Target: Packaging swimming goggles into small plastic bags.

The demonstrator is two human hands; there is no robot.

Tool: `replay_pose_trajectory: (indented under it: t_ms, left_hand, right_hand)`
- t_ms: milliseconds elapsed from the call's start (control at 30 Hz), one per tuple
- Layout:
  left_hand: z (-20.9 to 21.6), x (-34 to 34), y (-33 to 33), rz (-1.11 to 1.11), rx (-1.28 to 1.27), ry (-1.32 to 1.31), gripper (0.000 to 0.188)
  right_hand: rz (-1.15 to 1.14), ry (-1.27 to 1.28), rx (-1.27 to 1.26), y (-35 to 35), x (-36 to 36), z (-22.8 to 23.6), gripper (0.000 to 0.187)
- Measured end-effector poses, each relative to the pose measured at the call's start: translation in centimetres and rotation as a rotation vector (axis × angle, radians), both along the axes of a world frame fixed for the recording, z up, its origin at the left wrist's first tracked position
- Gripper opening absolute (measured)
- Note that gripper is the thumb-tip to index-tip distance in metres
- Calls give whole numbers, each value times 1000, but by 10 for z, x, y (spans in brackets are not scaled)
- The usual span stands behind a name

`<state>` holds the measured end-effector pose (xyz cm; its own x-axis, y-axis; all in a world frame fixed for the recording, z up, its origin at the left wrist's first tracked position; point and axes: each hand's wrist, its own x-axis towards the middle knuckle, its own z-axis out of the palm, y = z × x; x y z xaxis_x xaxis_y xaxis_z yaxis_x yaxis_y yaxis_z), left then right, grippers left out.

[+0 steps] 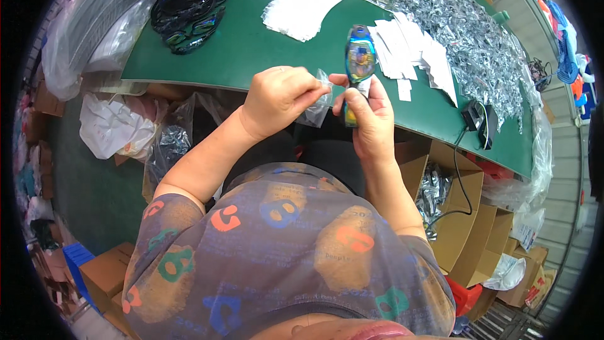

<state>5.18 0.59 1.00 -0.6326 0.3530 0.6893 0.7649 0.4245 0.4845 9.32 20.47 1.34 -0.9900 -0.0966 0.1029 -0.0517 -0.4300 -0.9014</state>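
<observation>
My right hand (371,113) grips a pair of mirrored sunglasses (360,56) near the middle, held upright over the near edge of the table. Its rainbow-tinted lens faces up, and a small white patch shows by my thumb. Just left of it, my left hand (280,97) is closed with fingertips pinching a clear plastic bag (319,104), which hangs crumpled between the two hands. Fingers of my right hand are close to the bag's upper part; whether they touch it I cannot tell.
On the green table (245,50) lie a heap of dark glasses (189,3), white slips (305,9), more white papers (409,44) and a large pile of clear-wrapped packets (465,44). A black adapter (478,119) sits at the right edge, above open cardboard boxes (462,214).
</observation>
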Motion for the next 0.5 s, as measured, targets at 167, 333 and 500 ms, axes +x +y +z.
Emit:
replay_pose_trajectory:
  t_ms: [167, 333, 500]
  left_hand:
    - [-2, 4, 13, -25, 104, 124, 18]
    - [-8, 8, 16, -24, 322, -110, 20]
    - [-5, 6, 15, -23, 327, -64, 20]
  right_hand:
    - [-58, 90, 56, -14, -2, -6, 49]
    - [-190, 166, 193, -12, -1, -8, 51]
    - [-93, 167, 218, -7, -5, -7, 39]
